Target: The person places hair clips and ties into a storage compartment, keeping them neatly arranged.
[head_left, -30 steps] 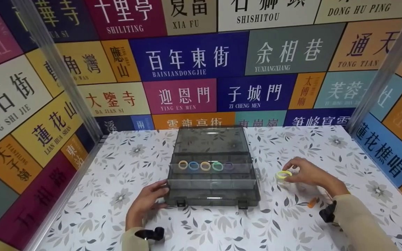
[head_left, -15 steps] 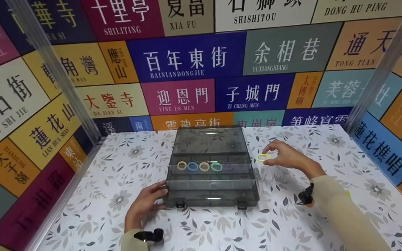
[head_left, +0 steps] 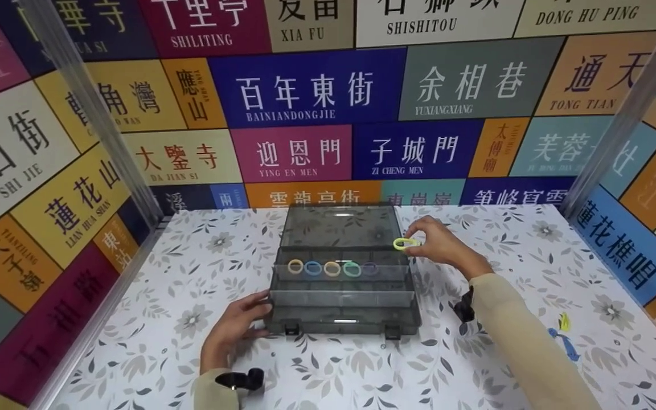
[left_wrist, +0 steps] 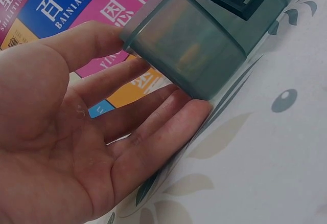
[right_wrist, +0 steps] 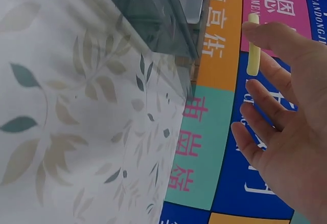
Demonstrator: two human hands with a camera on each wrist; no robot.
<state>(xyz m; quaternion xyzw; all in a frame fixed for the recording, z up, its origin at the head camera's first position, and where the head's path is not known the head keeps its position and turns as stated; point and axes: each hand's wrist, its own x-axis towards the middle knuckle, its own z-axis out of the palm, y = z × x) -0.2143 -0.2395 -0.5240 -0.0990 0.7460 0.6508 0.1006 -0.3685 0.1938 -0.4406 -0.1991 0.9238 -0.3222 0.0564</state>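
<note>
A yellow ring-shaped band [head_left: 404, 244] is pinched between the thumb and index finger of my right hand [head_left: 439, 244], above the right side of a smoky see-through plastic box. In the right wrist view, the band [right_wrist: 253, 45] appears edge-on and the other fingers are spread. The box [head_left: 345, 316] lies with its lid [head_left: 342, 228] raised at the back. Several similar rings [head_left: 332, 269] in orange, blue, green and purple form a row in one of its rear sections. At the box's left front side rests my left hand [head_left: 238, 322], its fairly straight fingertips touching the wall [left_wrist: 189, 50].
Small blue [head_left: 566, 346] and yellow [head_left: 565, 322] items lie on the table beside the right sleeve, partly hidden by it. Two latches [head_left: 292, 329] stick out at the box front. Sign-printed panels [head_left: 305, 88] rise behind the floral tabletop [head_left: 157, 341].
My right hand has carried the yellow band leftward and away from me, from the table right of the box to over its right edge. The left hand stays at the box.
</note>
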